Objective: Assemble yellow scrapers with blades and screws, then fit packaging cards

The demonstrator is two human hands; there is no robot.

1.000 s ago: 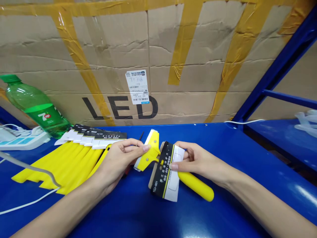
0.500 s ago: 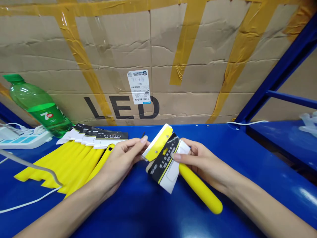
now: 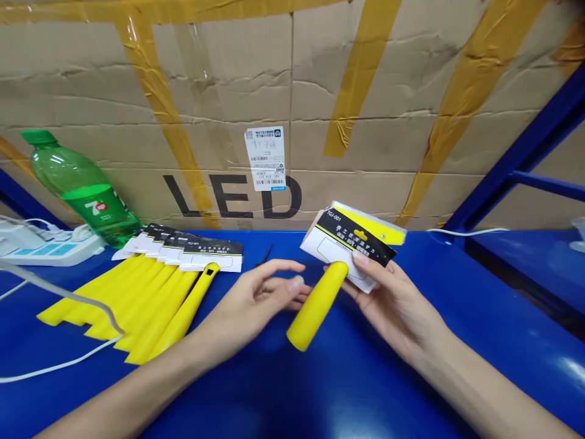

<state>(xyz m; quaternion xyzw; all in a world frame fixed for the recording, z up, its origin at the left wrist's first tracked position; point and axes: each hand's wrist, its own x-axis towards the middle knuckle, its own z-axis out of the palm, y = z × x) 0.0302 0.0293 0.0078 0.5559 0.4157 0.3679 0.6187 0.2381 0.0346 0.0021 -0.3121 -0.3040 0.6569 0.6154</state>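
My right hand [image 3: 395,305] grips a scraper by its black-and-white card sleeve, thumb on the front. The scraper's yellow handle [image 3: 315,311] points down toward me, and its yellow head [image 3: 393,233] shows behind the card [image 3: 354,241]. Just left of the handle is my left hand [image 3: 269,292], fingers apart and holding nothing; whether a fingertip touches the handle I cannot tell. Beyond it a thin dark rod [image 3: 265,252] lies on the blue table. Several yellow-handled scrapers [image 3: 150,299] with matching cards lie in an overlapping row on the left.
A green soda bottle [image 3: 91,195] leans behind the row, beside a white power strip [image 3: 59,247]. A white cable [image 3: 82,299] crosses over the yellow handles. The large taped cardboard box [image 3: 228,91] forms the back, with a blue metal frame [image 3: 512,140] at right.
The scraper has turned so its handle now points down-left and its head up-right. My left hand has moved right and down, away from the head. The view has shifted slightly.
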